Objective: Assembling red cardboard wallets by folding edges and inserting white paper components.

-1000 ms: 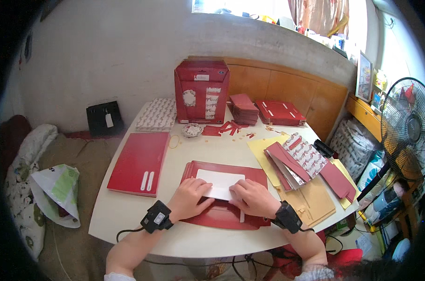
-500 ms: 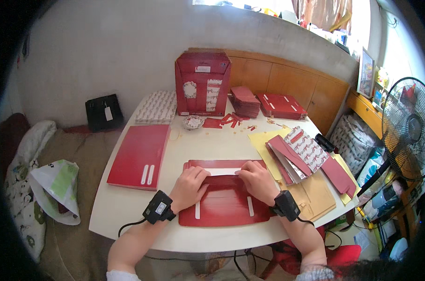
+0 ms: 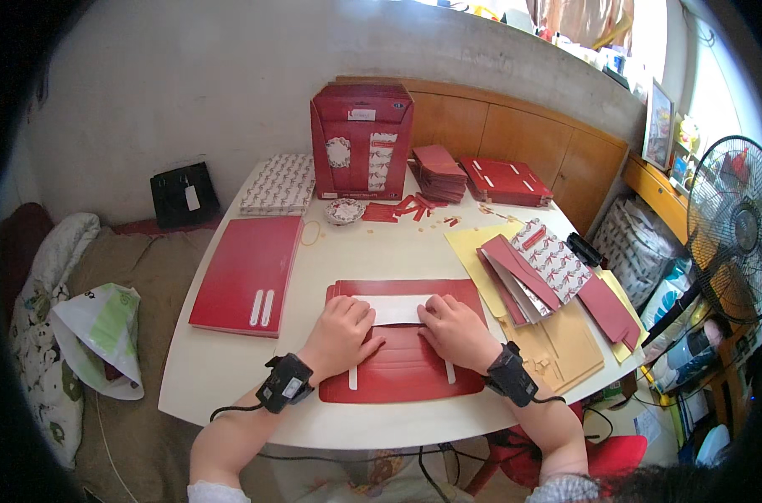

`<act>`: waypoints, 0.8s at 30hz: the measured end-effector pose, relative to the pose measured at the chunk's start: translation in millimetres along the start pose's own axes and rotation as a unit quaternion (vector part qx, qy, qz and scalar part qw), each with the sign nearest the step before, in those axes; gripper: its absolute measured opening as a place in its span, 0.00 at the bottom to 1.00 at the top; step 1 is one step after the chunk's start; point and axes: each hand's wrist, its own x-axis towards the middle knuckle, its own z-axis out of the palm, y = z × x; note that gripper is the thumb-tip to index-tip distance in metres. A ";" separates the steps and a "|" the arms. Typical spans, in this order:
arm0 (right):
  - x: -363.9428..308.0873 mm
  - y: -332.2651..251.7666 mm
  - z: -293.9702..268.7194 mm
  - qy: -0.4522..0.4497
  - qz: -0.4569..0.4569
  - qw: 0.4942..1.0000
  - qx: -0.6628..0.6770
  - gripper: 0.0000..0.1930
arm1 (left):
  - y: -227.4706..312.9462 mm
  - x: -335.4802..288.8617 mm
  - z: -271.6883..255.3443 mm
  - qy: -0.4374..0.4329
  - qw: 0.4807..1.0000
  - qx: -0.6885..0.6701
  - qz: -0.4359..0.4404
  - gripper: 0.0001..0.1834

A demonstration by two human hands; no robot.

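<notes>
A glossy red card sheet (image 3: 402, 365) with two white strips near its lower corners lies before me at the table's near side. Across its upper part runs a white band (image 3: 395, 309), with a red border above it. My left hand (image 3: 339, 335) rests at the band's left end, fingers curled over it and thumb lower on the red surface. At the band's right end, my right hand (image 3: 456, 331) has its fingers bent together on the card. The fingertips' undersides are hidden.
A stack of red card sheets (image 3: 242, 268) lies left. Behind stand a tall red box (image 3: 362, 138), patterned sheets (image 3: 280, 180) and a small bowl (image 3: 345, 211). Folded patterned folders (image 3: 553, 260) lie right on yellow paper. A fan (image 3: 733, 226) stands beyond the table (image 3: 221, 394).
The white band shows wider between my hands. My left thumb has slid slightly away from the band, and my right fingers have shifted a little left and down.
</notes>
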 end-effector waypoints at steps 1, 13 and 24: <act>0.9 -0.8 -0.8 0.000 -0.001 1.000 0.000 0.16 | 1.0 -0.4 1.9 -0.003 1.000 0.024 0.000 0.20; 2.4 -3.4 3.5 0.036 -0.008 0.998 0.042 0.19 | 3.1 -0.9 8.8 -0.010 1.000 0.002 0.004 0.23; 5.9 -9.7 5.1 0.015 0.003 0.997 0.070 0.10 | 2.7 1.2 4.7 -0.012 0.999 -0.030 0.027 0.19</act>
